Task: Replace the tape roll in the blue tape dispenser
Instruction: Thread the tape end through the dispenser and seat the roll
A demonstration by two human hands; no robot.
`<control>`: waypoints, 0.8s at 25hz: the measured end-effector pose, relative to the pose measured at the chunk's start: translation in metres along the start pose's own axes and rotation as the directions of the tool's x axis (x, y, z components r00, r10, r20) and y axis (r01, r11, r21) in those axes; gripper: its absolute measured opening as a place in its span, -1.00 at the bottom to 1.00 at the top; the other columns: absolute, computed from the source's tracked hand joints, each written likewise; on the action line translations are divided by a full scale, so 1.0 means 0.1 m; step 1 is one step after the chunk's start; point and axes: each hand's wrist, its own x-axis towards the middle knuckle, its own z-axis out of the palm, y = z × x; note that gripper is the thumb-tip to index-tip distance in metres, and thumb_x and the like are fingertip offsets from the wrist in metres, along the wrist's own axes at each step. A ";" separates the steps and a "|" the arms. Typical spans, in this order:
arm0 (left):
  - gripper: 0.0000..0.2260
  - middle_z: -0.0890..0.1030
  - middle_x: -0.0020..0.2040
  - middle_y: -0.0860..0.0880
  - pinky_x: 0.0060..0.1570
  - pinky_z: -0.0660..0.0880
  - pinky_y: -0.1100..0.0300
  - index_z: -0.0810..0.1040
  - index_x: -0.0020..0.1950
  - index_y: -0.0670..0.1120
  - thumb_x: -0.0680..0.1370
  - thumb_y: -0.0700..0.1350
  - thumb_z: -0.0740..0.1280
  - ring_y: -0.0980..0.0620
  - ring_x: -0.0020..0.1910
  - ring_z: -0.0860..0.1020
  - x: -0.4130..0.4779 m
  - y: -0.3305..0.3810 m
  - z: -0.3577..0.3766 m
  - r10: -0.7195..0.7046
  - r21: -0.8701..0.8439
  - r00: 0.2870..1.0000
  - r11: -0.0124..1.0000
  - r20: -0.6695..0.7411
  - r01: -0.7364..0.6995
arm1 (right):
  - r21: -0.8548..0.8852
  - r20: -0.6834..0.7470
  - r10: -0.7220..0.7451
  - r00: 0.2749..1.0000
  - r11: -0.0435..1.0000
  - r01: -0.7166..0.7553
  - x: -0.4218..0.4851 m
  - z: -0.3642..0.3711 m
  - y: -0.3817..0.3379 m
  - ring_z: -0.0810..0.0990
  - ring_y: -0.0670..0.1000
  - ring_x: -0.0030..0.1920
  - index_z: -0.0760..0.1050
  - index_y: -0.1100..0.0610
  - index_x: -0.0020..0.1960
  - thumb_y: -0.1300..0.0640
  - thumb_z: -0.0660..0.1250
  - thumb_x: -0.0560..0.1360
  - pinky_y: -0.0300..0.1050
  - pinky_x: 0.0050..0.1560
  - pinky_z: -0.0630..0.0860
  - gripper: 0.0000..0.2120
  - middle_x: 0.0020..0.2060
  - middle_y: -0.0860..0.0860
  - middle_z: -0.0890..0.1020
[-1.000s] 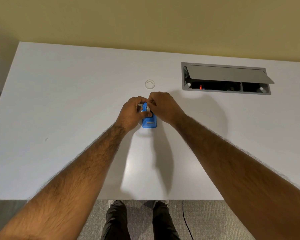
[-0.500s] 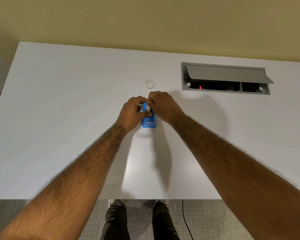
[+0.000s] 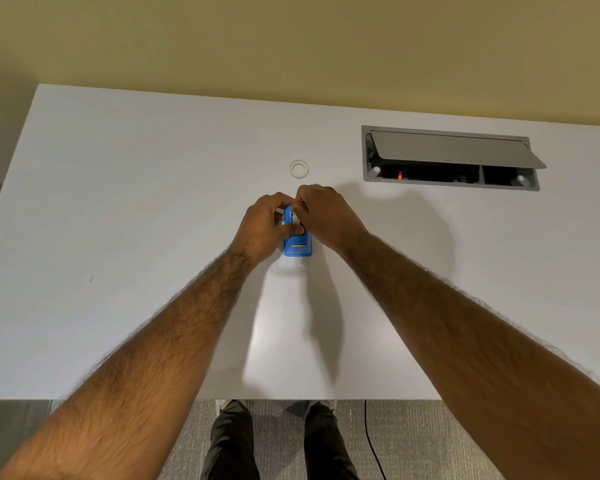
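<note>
**Item: blue tape dispenser, roll change in progress at mid-desk**

- Left hand [image 3: 262, 225]: grip closed round the left flank of the blue tape dispenser [image 3: 298, 247], thumb laid across its body, holding it down on the desk [image 3: 118, 202].
- Dispenser: stands on the desk between the two hands, with its near end bare and facing the person.
- White ring [image 3: 299, 168]: lies flat on the desk just beyond the hands, apart from them. Whether it is a spent core or a spare cannot be told.
- Right hand [image 3: 326, 213]: fingers curled over the dispenser's top, grip pinching a pale piece there, judged to be the tape roll [image 3: 289, 218]. Most of it is hidden.
- Cable hatch [image 3: 451, 157]: far right, lid propped open.

Handling note: the step appears to be working the roll at its seat. The left hand should keep the base pinned flat. The right should move the roll straight along its slot rather than twisting, so that the dispenser does not tip.

Change from earlier frames: almost none. Hands, dispenser and ring keep their places, and only the fingertips have shifted slightly.
</note>
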 end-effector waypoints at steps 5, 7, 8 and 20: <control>-0.66 0.60 0.07 0.00 0.09 0.58 -0.02 0.59 0.10 0.04 0.37 -0.08 0.58 -0.03 -0.02 0.59 0.01 -0.01 -0.01 -0.009 0.004 1.000 1.000 0.003 0.009 | -0.025 -0.007 0.001 1.000 1.000 -0.001 0.02 0.02 0.00 0.48 0.04 -0.21 0.31 0.15 -0.14 0.13 0.24 0.58 -0.18 -0.14 0.34 -0.83 -0.21 0.09 0.50; -0.66 0.60 0.07 0.00 0.09 0.58 -0.01 0.59 0.10 0.04 0.37 -0.07 0.58 -0.02 -0.02 0.59 0.01 -0.01 0.00 -0.012 0.006 1.000 1.000 0.003 0.012 | -0.016 -0.013 0.012 1.000 1.000 -0.012 0.02 0.03 0.00 0.48 0.04 -0.22 0.32 0.15 -0.15 0.13 0.22 0.58 -0.17 -0.15 0.34 -0.84 -0.20 0.10 0.52; -0.66 0.60 0.06 0.00 0.09 0.58 0.00 0.59 0.09 0.04 0.37 -0.07 0.58 -0.02 -0.02 0.59 0.01 0.00 0.00 -0.011 0.006 1.000 1.000 0.004 0.011 | -0.006 -0.014 0.023 1.000 1.000 -0.023 0.03 0.04 0.00 0.48 0.03 -0.22 0.33 0.15 -0.15 0.13 0.21 0.58 -0.16 -0.15 0.34 -0.84 -0.21 0.09 0.52; -0.70 0.61 0.03 0.00 0.04 0.57 0.05 0.60 0.06 0.00 0.38 -0.10 0.56 -0.04 -0.03 0.58 0.00 0.02 -0.01 -0.004 0.008 1.000 1.000 -0.001 0.004 | 0.000 -0.026 0.009 1.000 1.000 -0.009 -0.02 0.04 0.01 0.48 0.05 -0.21 0.34 0.15 -0.14 0.12 0.24 0.57 -0.12 -0.17 0.35 -0.84 -0.16 0.12 0.55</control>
